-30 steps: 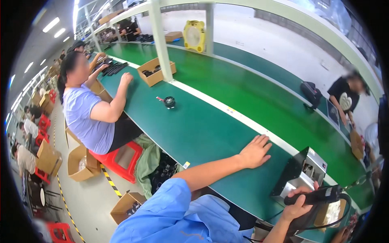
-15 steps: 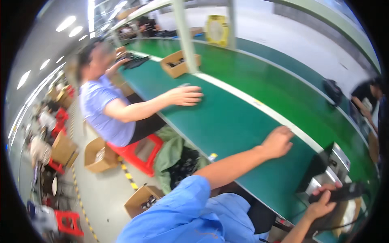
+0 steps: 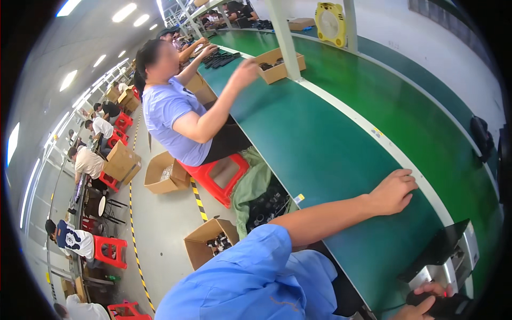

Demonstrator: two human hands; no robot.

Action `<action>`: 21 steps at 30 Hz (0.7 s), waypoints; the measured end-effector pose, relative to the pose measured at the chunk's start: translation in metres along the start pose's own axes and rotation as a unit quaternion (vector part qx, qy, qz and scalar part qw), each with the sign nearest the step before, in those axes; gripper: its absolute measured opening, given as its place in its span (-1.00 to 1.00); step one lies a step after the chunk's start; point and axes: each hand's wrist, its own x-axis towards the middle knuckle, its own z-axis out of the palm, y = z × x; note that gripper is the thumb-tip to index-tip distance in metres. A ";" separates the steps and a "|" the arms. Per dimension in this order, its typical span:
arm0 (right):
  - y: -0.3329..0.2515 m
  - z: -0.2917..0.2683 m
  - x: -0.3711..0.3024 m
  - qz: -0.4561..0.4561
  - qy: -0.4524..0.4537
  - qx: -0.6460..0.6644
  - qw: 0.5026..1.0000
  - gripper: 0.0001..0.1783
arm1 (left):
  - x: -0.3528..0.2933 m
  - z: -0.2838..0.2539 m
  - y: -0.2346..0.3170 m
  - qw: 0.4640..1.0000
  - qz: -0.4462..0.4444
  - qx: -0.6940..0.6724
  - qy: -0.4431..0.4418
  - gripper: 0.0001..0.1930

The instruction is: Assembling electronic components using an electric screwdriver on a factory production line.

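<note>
My left hand (image 3: 394,193) rests on the green worktop (image 3: 320,165) near its white far rail. Its fingers are curled in, and nothing shows in them. At the lower right my right hand (image 3: 424,305) is closed around a black handheld device (image 3: 448,306), cut off partly by the dark picture rim. A small red glow shows by the fingers. Just beyond that hand stands a silver metal apparatus (image 3: 468,250) with a black plate (image 3: 434,250) on its near side.
A co-worker (image 3: 173,106) in a lilac shirt sits to the left on a red stool (image 3: 216,178), one arm over the worktop. Cardboard boxes (image 3: 212,245) and a green sack (image 3: 250,186) stand beside the bench. A parts box (image 3: 277,66) sits by the post (image 3: 282,40).
The view has shifted, with the scene now lower and further right. The co-worker's near hand has lifted off the worktop toward the parts box. My right hand still holds the black device.
</note>
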 end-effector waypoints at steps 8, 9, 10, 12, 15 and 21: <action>-0.005 0.006 -0.002 0.034 0.024 -0.014 0.999 -0.48 | 0.012 -0.007 -0.005 0.998 -0.054 -0.004 -0.017 -0.76; -0.006 0.005 0.000 0.038 0.002 -0.026 0.999 -0.46 | 0.010 -0.010 -0.004 0.998 -0.067 -0.002 -0.021 -0.75; -0.006 0.007 0.003 0.018 -0.014 -0.040 0.999 -0.47 | 0.009 -0.013 -0.004 0.997 -0.078 0.000 -0.025 -0.75; -0.009 0.004 0.003 0.006 -0.033 -0.074 0.997 -0.46 | 0.006 -0.018 -0.003 0.997 -0.070 0.001 -0.030 -0.74; -0.008 0.004 -0.008 0.073 0.006 -0.028 0.997 -0.50 | 0.002 -0.014 -0.004 0.998 -0.057 0.000 -0.040 -0.74; 0.022 -0.031 -0.026 0.092 -0.043 -0.070 0.992 -0.53 | 0.008 0.003 0.001 0.999 0.003 0.021 -0.028 -0.74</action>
